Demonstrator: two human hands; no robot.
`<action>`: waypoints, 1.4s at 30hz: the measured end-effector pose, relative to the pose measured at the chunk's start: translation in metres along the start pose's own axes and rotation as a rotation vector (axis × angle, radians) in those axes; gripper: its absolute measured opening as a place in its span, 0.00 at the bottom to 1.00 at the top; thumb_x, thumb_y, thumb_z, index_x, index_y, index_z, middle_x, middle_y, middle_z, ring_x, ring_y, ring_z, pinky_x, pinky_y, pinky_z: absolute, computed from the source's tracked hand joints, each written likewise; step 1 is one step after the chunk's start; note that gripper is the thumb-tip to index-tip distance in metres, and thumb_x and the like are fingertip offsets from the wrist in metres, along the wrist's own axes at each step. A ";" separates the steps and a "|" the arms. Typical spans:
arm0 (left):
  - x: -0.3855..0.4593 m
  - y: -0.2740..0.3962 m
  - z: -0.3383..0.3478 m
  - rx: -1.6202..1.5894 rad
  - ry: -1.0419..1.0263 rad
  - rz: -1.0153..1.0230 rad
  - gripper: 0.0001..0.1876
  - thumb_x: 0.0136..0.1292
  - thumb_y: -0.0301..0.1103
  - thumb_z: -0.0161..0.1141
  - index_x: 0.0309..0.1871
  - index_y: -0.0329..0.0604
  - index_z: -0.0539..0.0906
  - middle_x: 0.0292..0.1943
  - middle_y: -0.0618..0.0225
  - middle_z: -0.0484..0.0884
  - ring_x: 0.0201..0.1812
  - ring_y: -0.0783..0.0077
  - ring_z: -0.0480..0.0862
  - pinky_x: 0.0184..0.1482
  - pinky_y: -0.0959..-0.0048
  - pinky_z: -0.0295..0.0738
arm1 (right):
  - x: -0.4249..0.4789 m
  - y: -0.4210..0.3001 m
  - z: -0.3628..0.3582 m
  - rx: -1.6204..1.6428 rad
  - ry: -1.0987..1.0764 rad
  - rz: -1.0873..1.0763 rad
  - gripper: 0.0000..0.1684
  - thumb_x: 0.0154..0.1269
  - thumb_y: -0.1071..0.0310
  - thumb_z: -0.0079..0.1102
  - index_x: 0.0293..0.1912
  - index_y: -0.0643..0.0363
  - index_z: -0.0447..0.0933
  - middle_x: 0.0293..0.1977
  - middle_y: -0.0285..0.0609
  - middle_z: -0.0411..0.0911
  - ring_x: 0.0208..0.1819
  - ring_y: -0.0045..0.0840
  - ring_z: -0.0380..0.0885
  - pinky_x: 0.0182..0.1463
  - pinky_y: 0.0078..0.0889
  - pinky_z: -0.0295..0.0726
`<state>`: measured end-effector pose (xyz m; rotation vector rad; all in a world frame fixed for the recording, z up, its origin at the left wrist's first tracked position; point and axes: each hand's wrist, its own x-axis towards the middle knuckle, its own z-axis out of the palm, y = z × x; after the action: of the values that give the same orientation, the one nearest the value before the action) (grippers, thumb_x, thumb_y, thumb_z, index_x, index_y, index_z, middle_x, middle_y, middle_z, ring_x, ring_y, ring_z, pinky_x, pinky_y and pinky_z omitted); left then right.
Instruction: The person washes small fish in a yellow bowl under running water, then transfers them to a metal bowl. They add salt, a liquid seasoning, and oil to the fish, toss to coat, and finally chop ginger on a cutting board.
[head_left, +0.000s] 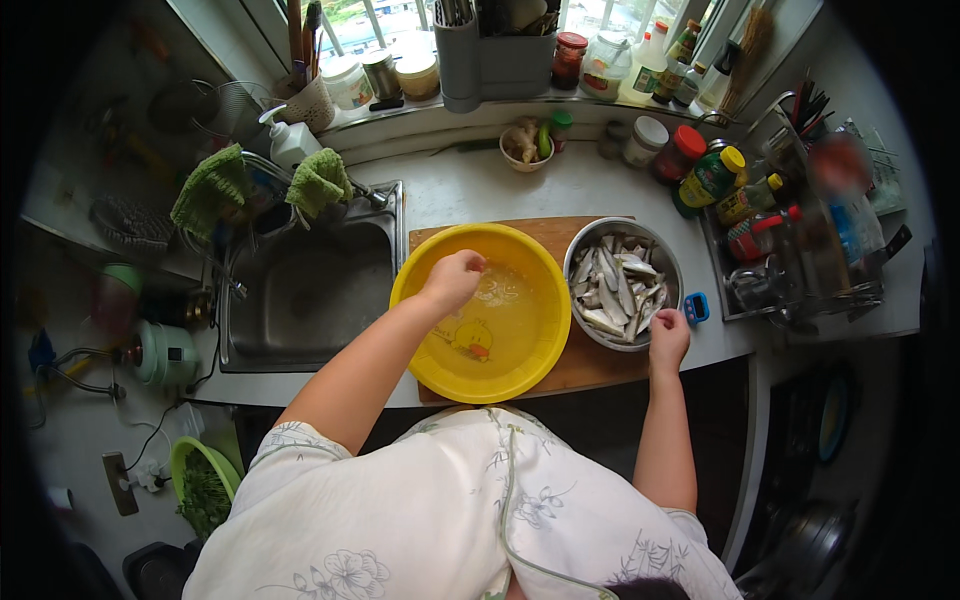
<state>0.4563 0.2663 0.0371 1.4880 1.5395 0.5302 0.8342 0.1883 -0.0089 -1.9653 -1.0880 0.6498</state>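
Note:
A yellow plastic basin (555, 307) with a duck print inside holds shallow liquid and stands on a wooden cutting board (585, 375). Over the basin's upper left part is my left hand (453, 280), its fingers curled; whether it holds anything small cannot be seen. To the right, a stainless steel bowl (679, 281), partly on the board, is filled with small silvery fish (616, 289). My right hand (670, 337) is at that bowl's lower right rim, fingertips bent together; whether they pinch the rim or something small is unclear.
On the left is a steel sink (315, 300) with green cloths (319, 182) hanging at its tap. A blue timer (696, 307) lies right of the steel bowl. Behind stands a small bowl of ginger (527, 146). Bottles (705, 180) and a metal rack (787, 300) line the right side.

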 end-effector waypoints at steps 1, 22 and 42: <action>-0.002 -0.014 -0.005 -0.041 0.025 -0.023 0.14 0.57 0.25 0.52 0.48 0.35 0.79 0.43 0.58 0.82 0.45 0.62 0.81 0.49 0.69 0.74 | -0.006 0.000 0.002 0.090 -0.047 -0.001 0.12 0.53 0.74 0.59 0.41 0.62 0.77 0.35 0.42 0.78 0.39 0.22 0.77 0.46 0.21 0.74; -0.048 -0.041 -0.029 -0.395 0.186 0.017 0.11 0.58 0.18 0.47 0.41 0.36 0.77 0.37 0.69 0.80 0.39 0.77 0.79 0.44 0.78 0.74 | -0.007 0.013 -0.001 0.961 -0.522 0.821 0.27 0.53 0.74 0.44 0.56 0.68 0.65 0.49 0.56 0.75 0.47 0.44 0.78 0.44 0.48 0.84; -0.022 0.118 0.082 0.237 0.295 0.381 0.43 0.54 0.57 0.63 0.72 0.70 0.53 0.74 0.54 0.40 0.70 0.32 0.41 0.63 0.32 0.44 | -0.106 -0.159 0.013 0.901 -0.482 0.467 0.23 0.56 0.78 0.40 0.53 0.72 0.66 0.44 0.54 0.76 0.41 0.42 0.81 0.41 0.49 0.86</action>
<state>0.5863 0.2442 0.0979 1.9757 1.5878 0.8427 0.6976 0.1538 0.1216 -1.2641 -0.4132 1.5979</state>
